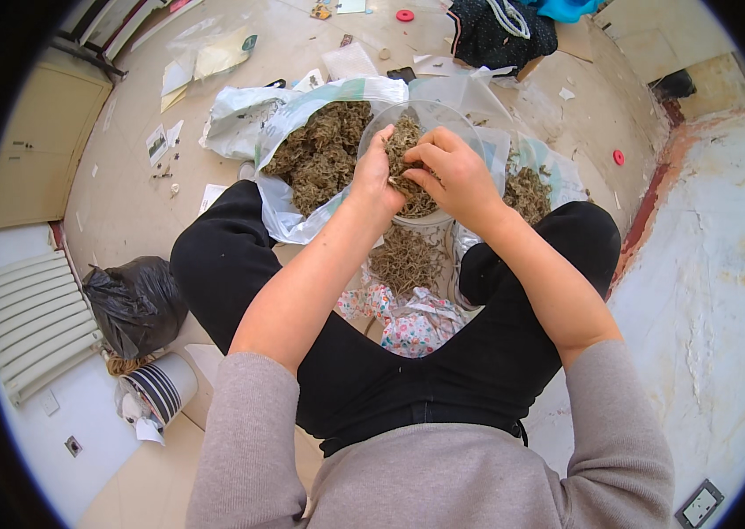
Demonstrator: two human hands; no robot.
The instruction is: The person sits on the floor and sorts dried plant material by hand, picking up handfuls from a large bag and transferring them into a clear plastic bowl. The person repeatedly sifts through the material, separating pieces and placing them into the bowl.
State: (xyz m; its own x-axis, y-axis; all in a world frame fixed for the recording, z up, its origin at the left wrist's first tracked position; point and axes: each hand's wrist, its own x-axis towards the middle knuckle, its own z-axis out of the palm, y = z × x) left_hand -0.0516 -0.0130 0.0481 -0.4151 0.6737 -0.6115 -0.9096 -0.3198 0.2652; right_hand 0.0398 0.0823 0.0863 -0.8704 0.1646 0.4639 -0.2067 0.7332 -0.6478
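Observation:
Over a round clear plastic tub [468, 119], my left hand [378, 173] holds a clump of dried, brownish plant material [403, 135]. The fingers of my right hand [448, 166] pinch at the same clump from the right. More of the dried material lies in the tub beneath my hands. To the left, a white plastic bag [293, 228] lies open around a large tangled heap [326, 159]. A smaller heap [528, 192] rests on another plastic bag [567, 175] at the right. Between my legs, loose curled strands [405, 261] are piled near a floral cloth [422, 324].
A black garbage bag [138, 304] and a tipped striped bin [161, 390] stand at the left near a radiator [42, 317]. Papers, bubble wrap [349, 63] and a dark cloth item [501, 36] lie on the floor ahead. A peeling wall [710, 264] is at the right.

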